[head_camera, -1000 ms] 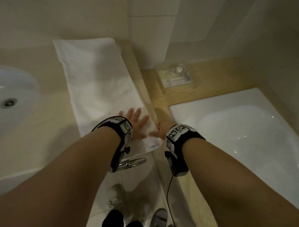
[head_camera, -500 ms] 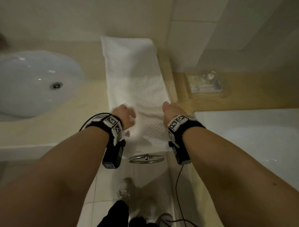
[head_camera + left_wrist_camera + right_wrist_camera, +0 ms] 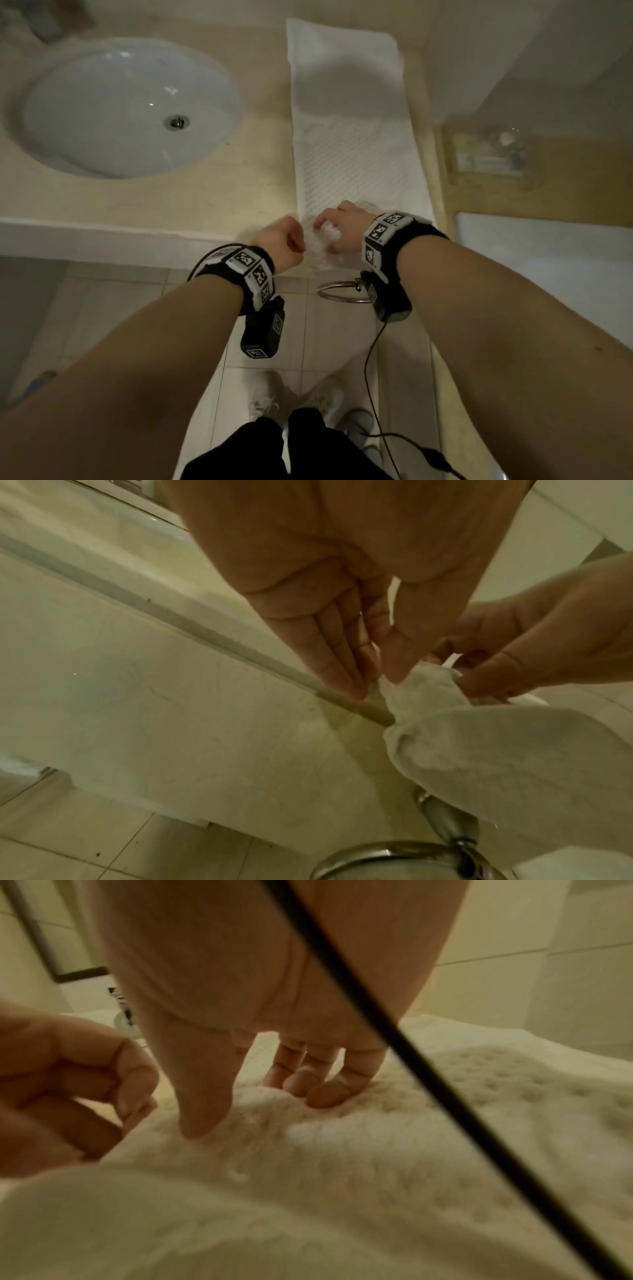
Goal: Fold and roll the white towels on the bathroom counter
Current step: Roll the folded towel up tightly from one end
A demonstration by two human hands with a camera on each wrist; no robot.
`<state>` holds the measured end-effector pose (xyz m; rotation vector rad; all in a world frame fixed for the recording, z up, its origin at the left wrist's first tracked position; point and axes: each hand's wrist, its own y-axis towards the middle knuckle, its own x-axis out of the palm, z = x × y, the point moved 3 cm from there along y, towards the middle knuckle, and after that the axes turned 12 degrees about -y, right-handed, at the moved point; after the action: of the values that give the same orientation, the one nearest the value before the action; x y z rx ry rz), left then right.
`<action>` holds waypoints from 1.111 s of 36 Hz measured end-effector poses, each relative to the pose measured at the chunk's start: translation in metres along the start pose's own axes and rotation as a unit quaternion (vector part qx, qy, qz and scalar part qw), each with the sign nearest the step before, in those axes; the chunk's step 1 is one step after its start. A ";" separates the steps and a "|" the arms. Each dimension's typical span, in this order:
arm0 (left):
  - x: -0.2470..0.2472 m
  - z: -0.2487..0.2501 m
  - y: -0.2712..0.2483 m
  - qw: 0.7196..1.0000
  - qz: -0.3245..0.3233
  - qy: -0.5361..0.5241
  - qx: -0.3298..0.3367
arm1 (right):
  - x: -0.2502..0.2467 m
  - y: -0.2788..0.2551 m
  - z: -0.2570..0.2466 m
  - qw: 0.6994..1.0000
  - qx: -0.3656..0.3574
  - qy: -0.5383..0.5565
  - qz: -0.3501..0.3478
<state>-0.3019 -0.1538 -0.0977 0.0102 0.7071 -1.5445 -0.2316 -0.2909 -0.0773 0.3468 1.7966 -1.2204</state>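
A white waffle-weave towel (image 3: 352,137) lies folded in a long strip on the beige counter (image 3: 239,192), running from the back wall to the front edge. Both hands meet at its near end. My right hand (image 3: 329,229) pinches a raised fold of the towel (image 3: 377,1150) between thumb and curled fingers (image 3: 308,1091). My left hand (image 3: 301,244) is just left of it and pinches the towel's near corner (image 3: 421,688) between fingers and thumb. In the left wrist view the near end hangs over the counter edge.
A white oval sink (image 3: 102,102) is set in the counter to the left. A chrome towel ring (image 3: 342,291) hangs under the counter edge. A clear tray (image 3: 489,154) sits on the ledge at right, by the bathtub (image 3: 548,274). Tiled floor lies below.
The hands moved from the two sides of the towel's near end to meet at its left corner. The right hand has bunched up a fold there.
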 end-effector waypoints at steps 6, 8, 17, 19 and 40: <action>0.011 -0.006 -0.012 0.992 -0.119 0.035 0.004 | -0.001 0.007 -0.008 0.999 0.037 -0.026 -0.015; 0.012 -0.005 -0.014 0.990 -0.129 0.056 0.013 | -0.001 0.009 -0.011 0.998 0.047 -0.038 -0.024; 0.030 -0.010 -0.022 0.982 -0.045 0.173 0.064 | 0.002 0.019 -0.012 0.995 0.054 -0.075 -0.037; 0.036 -0.013 -0.024 0.987 -0.004 0.149 0.058 | 0.003 0.021 -0.010 0.996 0.050 -0.072 -0.029; 0.040 -0.036 -0.051 0.967 -0.131 0.177 -0.130 | -0.001 0.017 -0.016 0.980 0.061 -0.175 -0.072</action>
<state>-0.3677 -0.1778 -0.1222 -0.0045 1.2335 -1.7092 -0.2286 -0.2693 -0.0847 0.0633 1.4667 -1.4018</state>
